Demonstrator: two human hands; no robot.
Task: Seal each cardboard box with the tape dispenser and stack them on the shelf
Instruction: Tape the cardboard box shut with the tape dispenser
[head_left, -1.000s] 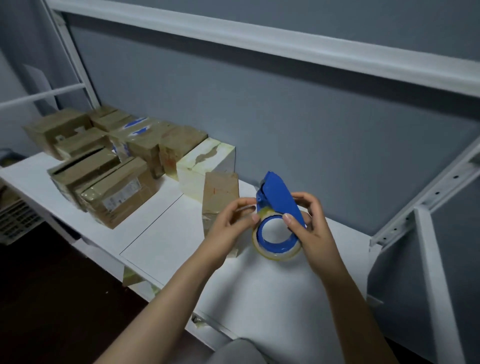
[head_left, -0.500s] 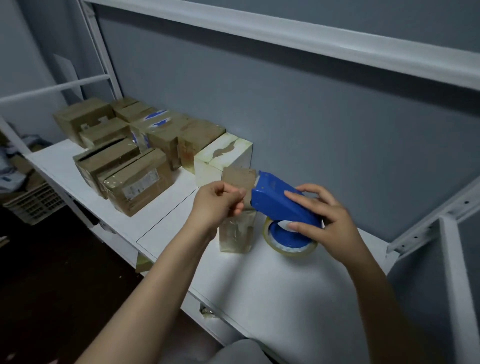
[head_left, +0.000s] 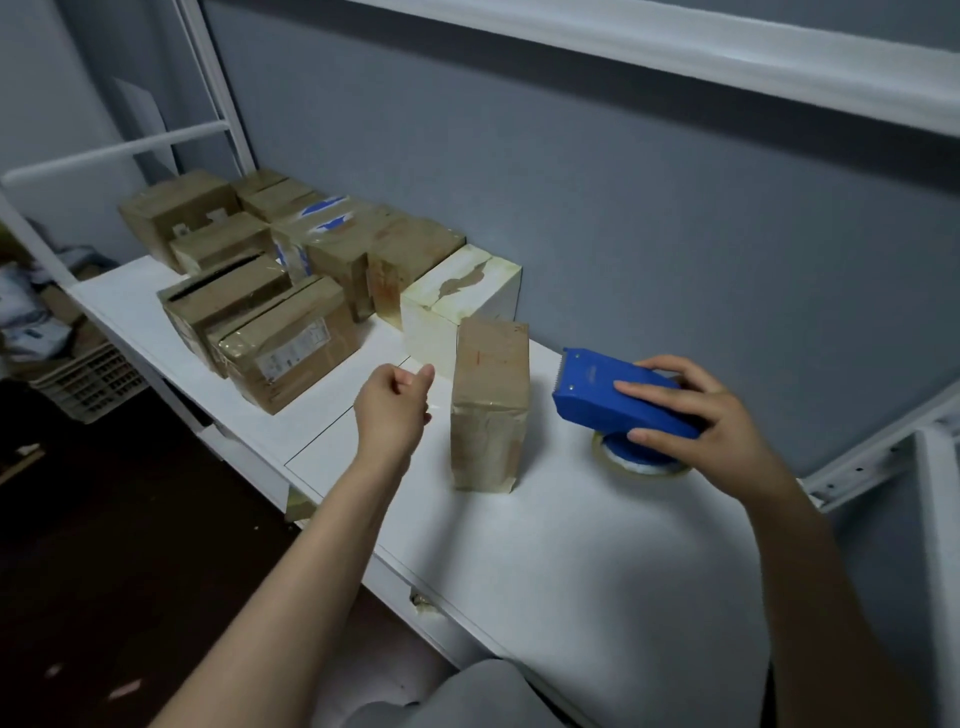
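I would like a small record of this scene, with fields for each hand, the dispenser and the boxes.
left hand: fingers curled, nothing visible in it, beside the upright box, apart from it
right hand: grips the tape dispenser from above
tape dispenser: blue, roll resting on the shelf
upright box: brown, stands between the hands
other boxes: one white box behind it; brown boxes farther left

Left hand raised in loose fist, right hand gripping tape dispenser, both forearms extended

Brown box upright on shelf — blue dispenser (apparently resting) beside it.
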